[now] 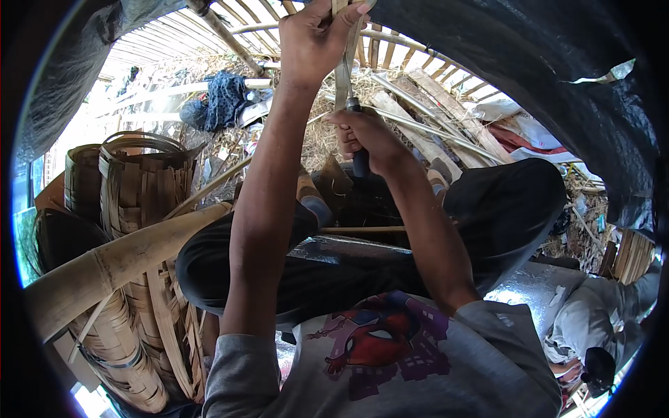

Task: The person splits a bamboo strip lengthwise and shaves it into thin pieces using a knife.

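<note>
A thin bamboo strip (342, 76) runs downward from the top edge. My left hand (310, 38) is closed around its upper part, thumb against the strip. Lower down, my right hand (366, 139) grips a knife by its dark handle (360, 161). The metal collar of the knife shows above the fingers, close beside the strip. Most of the blade cannot be made out against the bamboo. Both hands are above my crossed legs.
Woven bamboo baskets (150, 182) and a thick bamboo pole (104, 268) are at the left. Wooden planks (418, 129) and straw lie ahead. Dark tarpaulin (557, 42) hangs above. Another person (592, 320) is at the lower right.
</note>
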Demonstrator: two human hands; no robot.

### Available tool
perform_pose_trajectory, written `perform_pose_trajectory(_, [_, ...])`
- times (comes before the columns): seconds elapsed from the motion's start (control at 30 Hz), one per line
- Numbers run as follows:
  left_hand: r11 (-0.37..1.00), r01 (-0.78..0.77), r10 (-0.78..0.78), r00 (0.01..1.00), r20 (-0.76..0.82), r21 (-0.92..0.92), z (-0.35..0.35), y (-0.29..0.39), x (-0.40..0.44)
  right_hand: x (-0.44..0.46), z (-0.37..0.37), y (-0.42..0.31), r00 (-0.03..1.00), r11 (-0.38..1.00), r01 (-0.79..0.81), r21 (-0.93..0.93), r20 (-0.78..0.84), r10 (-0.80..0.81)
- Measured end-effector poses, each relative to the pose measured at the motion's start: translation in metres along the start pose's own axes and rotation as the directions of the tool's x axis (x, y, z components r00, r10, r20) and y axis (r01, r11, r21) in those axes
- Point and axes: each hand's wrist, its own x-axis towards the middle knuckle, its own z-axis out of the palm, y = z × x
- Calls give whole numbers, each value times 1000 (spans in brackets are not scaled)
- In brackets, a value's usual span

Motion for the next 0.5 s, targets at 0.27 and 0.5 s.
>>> perform_pose_trajectory(0.27, [976,-69,80,996,-42,206,9,2,-19,24,-7,39,938,970,16,-242,-332,-98])
perform_pose_trajectory(0.5, [977,23,-11,998,-59,213,13,18,-20,14,-14,48,756,701,94,-707,-408,-513])
